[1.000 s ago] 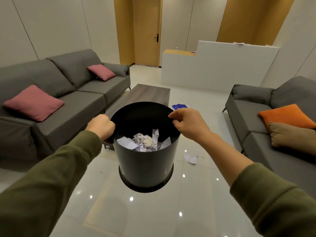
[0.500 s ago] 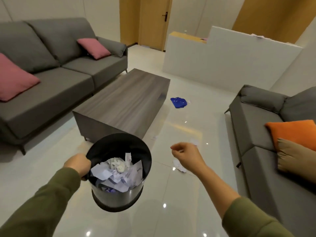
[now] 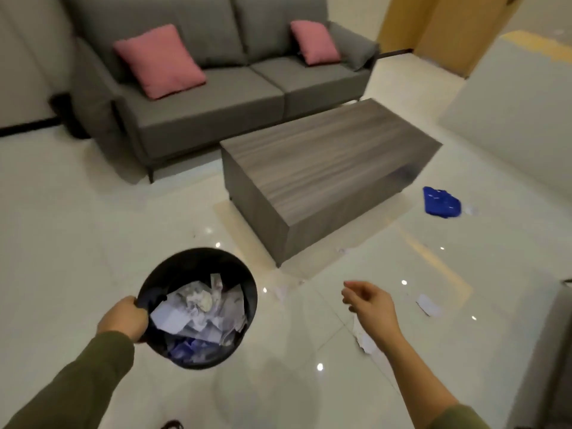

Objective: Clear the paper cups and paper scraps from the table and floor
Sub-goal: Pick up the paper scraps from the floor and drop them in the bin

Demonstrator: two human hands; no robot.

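My left hand [image 3: 123,320] grips the near-left rim of a black round bin [image 3: 216,261], held low over the floor. Crumpled white paper [image 3: 198,308] and blue scraps fill it. My right hand [image 3: 370,305] hangs free to the right of the bin, fingers loosely curled and holding nothing. White paper scraps lie on the tiles: one [image 3: 366,340] just under my right wrist, one [image 3: 428,305] further right, a small one [image 3: 280,292] between bin and hand. A crushed blue item [image 3: 441,202] lies past the table's right end.
A grey wood-grain coffee table [image 3: 328,162] stands ahead with nothing on its top. Behind it is a grey sofa [image 3: 216,97] with two pink cushions. A white partition [image 3: 510,109] is at the right, another sofa's edge at the far right.
My right hand let go of the bin rim and swung out to the right. The bin dropped lower in my left hand alone. My view turned down and left.
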